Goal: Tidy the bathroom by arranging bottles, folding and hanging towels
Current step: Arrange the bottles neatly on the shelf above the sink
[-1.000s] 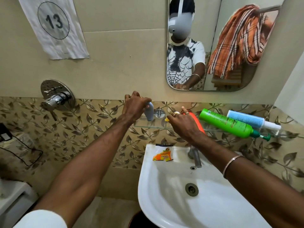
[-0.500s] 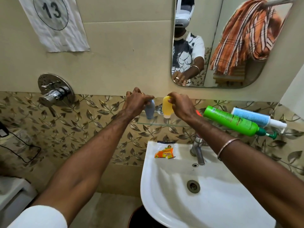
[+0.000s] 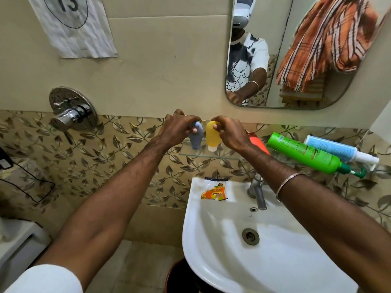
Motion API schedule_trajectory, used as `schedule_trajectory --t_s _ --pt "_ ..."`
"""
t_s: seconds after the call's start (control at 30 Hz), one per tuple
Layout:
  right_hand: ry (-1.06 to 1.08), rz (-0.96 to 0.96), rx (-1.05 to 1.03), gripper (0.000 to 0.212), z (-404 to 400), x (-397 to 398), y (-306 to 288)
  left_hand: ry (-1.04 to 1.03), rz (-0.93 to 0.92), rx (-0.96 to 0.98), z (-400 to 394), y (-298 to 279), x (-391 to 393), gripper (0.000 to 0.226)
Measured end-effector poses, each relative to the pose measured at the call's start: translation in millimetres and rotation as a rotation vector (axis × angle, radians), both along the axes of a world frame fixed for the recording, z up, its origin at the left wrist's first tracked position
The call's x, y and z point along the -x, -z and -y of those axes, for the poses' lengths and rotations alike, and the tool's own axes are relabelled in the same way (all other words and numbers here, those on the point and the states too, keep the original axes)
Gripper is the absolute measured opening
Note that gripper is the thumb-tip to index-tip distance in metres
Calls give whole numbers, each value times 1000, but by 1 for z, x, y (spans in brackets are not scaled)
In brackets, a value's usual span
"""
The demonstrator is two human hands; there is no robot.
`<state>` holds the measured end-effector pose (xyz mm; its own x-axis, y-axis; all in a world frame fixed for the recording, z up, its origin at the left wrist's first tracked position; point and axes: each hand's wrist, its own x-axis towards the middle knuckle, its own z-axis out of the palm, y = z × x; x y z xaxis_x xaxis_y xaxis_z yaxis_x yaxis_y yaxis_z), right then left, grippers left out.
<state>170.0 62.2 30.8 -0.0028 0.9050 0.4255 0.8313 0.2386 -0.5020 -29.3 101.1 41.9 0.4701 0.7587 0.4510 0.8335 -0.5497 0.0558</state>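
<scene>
A small grey-blue squeeze bottle stands cap-down on the glass shelf, and my left hand grips its top. Beside it a yellow squeeze bottle stands cap-down too, held at the top by my right hand. Behind my right wrist an orange-red bottle lies on the shelf, mostly hidden. A green pump bottle and a blue-and-white tube lie on their sides further right. An orange striped towel shows in the mirror, bunched over a rail.
Below the shelf is a white sink with a chrome tap and an orange sachet on its rim. A chrome shower mixer sticks out of the wall at left. A black cable runs along the left wall.
My right hand has lifted the yellow bottle from lying on the shelf and stood it cap-down next to the grey-blue one. My left hand has stayed on the grey-blue bottle.
</scene>
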Motion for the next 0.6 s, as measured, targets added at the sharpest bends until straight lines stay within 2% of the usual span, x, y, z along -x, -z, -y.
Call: schedule_trajectory --t_s 0.13,0.2,0.3,0.37,0.43,0.53,0.6 --pt "-22 -4 2 27 1 -2 0 1 11 30 0 0 -1 57" --pt "-37 -7 13 37 3 -2 -1 7 34 19 1 -3 -2 70" --pt "-21 -69 0 50 10 -9 -7 35 73 -227 12 -8 -9 74" --pt "22 -81 -49 50 14 -22 -12 60 150 -458 26 -8 -24 71" --pt "68 -65 -105 46 20 -39 -18 133 198 -582 42 -1 -47 71" --pt "145 8 -179 37 35 -72 -24 309 134 -558 66 19 -90 76" --pt "201 23 -199 33 46 -99 -25 419 20 -480 78 35 -116 81"
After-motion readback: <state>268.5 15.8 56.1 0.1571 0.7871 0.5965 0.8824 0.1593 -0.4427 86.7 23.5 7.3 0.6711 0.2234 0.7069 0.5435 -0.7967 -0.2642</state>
